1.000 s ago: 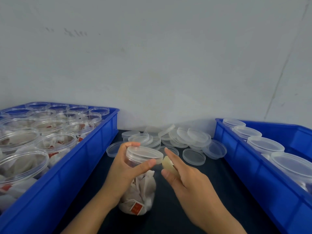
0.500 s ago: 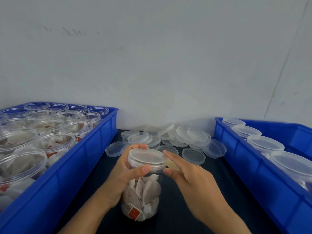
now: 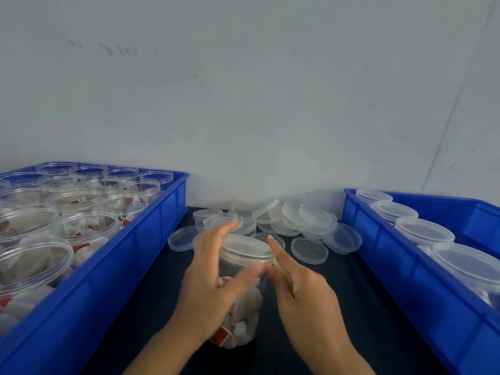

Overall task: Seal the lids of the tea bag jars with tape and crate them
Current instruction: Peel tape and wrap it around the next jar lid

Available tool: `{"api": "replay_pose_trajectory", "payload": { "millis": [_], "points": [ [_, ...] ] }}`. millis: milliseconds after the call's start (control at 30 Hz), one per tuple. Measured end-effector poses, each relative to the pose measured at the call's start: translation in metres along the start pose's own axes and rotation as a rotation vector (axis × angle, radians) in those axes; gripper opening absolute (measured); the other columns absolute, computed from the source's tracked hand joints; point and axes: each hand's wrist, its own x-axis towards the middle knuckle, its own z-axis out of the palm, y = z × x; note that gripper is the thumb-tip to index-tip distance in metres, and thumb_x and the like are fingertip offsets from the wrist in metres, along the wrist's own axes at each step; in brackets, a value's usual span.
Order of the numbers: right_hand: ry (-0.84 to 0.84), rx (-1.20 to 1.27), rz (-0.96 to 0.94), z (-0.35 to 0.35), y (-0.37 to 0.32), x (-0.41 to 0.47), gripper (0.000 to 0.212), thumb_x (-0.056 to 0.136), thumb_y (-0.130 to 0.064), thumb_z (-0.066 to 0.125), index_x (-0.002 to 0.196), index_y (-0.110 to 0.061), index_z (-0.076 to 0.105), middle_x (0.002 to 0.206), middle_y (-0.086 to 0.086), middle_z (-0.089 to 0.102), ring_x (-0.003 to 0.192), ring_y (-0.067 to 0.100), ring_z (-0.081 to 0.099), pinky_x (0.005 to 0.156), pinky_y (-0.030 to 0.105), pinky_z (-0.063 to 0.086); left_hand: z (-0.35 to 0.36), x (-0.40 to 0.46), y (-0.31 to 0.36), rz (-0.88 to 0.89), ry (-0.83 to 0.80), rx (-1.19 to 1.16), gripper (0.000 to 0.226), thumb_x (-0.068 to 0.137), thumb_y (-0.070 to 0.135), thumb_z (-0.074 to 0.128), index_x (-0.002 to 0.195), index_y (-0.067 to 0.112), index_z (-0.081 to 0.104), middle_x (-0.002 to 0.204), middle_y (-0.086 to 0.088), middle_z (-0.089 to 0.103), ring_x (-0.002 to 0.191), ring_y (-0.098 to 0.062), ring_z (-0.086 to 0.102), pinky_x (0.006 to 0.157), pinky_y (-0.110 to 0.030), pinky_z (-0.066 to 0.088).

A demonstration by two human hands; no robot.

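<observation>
Since before, left hand (image 3: pixel 213 282) regripped the lidded clear jar (image 3: pixel 243 290) of tea bags; right hand (image 3: pixel 305 290) pinches yellowish tape (image 3: pixel 282 272) beside it.

Left hand (image 3: pixel 213 277) curled around the jar (image 3: pixel 240 293), thumb across the front, fingers (image 3: pixel 227 228) up behind the lid rim. Right hand (image 3: pixel 305 299) alongside on the right, index extended toward the rim, thumb pinching a pale strip. Both forearms angle in from below.

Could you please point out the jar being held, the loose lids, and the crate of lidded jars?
held jar (image 3: pixel 244 315): head view, its clear wall.
loose lids (image 3: pixel 308 250): head view, one flat lid.
right crate (image 3: pixel 405 269): head view, its near wall.
</observation>
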Motion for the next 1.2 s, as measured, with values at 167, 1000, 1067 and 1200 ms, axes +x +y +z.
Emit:
{"api": "replay_pose_trajectory", "payload": {
  "millis": [167,1000,1067,1200],
  "points": [
    [-0.089,0.043,-0.070,-0.004,-0.001,-0.003,0.054,0.100,-0.040,0.037,0.145,-0.055,0.010,0.113,-0.026,0.055,0.109,-0.005,0.051,0.080,0.004,0.040,0.005,0.003,0.001,-0.107,0.114,-0.052,0.084,0.039,0.079,0.076,0.110,0.049,0.045,0.103,0.032,0.060,0.097,0.014,0.057,0.077,-0.015,0.048],
    [-0.038,-0.035,-0.020,-0.003,0.011,0.006,0.038,0.099,-0.052,0.031,0.135,-0.053,0.041,0.107,-0.016,0.068,0.080,0.000,0.054,0.067,0.010,0.040,-0.011,0.011,-0.001,-0.051,-0.107,0.116,0.124,0.019,0.091,0.066,0.126,0.040,0.029,0.123,0.036,0.021,0.114,0.011,0.040,0.089,-0.016,0.045],
    [-0.044,-0.038,-0.018,-0.003,0.011,0.006,0.038,0.099,-0.051,0.032,0.136,-0.052,0.042,0.109,-0.015,0.068,0.085,0.000,0.057,0.071,0.012,0.042,-0.009,0.011,0.003,-0.064,-0.064,0.127,0.126,0.019,0.090,0.067,0.127,0.044,0.024,0.120,0.035,0.024,0.112,0.013,0.038,0.086,-0.013,0.041],
    [-0.041,-0.056,-0.028,-0.004,0.008,0.003,0.039,0.099,-0.054,0.028,0.135,-0.053,0.042,0.099,-0.009,0.070,0.092,0.009,0.062,0.077,0.022,0.049,-0.007,0.010,0.003,-0.069,0.022,0.138,0.127,0.035,0.080,0.069,0.145,0.045,0.018,0.121,0.036,0.038,0.112,0.009,0.043,0.084,-0.010,0.035]
  ]
}}
